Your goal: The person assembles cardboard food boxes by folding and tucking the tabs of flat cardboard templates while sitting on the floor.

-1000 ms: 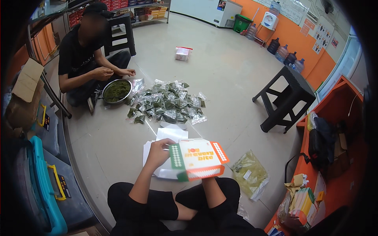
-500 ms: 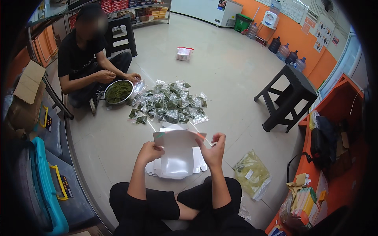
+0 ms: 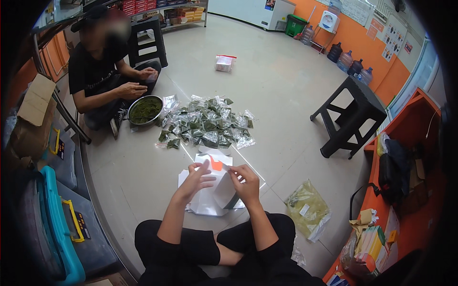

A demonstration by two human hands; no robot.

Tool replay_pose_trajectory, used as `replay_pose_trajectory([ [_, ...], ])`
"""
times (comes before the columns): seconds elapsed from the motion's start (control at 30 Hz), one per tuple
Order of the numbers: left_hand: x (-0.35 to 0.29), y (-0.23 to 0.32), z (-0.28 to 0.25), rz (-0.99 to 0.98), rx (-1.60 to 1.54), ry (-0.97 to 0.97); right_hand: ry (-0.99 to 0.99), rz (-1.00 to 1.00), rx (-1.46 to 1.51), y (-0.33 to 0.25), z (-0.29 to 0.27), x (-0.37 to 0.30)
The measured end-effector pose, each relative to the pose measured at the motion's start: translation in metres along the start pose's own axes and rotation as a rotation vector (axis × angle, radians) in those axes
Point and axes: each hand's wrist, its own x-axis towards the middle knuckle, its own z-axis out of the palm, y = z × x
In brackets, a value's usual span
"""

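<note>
– What's the carton at the right fingers made of?
– Smooth card with a soft sheen.
– And beyond the fingertips?
– Sachets of shiny, crinkled clear plastic; farther off to their left, a polished metal bowl.
– Right of the fingers?
– A glossy, wrinkled plastic bag on smooth, shiny tiles.

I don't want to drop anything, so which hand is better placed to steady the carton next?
Probably your right hand: it seems to pinch the carton at an edge. Your left hand is open, fingers spread; whether it touches the carton is unclear.
</note>
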Motion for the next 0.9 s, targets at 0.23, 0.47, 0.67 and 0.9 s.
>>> replay_pose_trajectory([
  [0.23, 0.017, -0.019, 0.002, 0.404, 0.32, 0.109, -0.012, 0.049, 0.126, -0.008, 0.01, -0.004],
  [0.47, 0.008, -0.018, 0.024, 0.921, 0.834, 0.405, -0.024, 0.252, 0.472, 0.007, 0.015, -0.004],
  [0.67, 0.002, -0.019, 0.034, 0.982, 0.831, 0.512, -0.05, 0.345, 0.568, 0.008, 0.008, -0.003],
  [0.9, -0.003, -0.031, 0.045, 1.073, 0.868, 0.547, -0.004, 0.262, 0.61, 0.001, 0.011, -0.006],
])
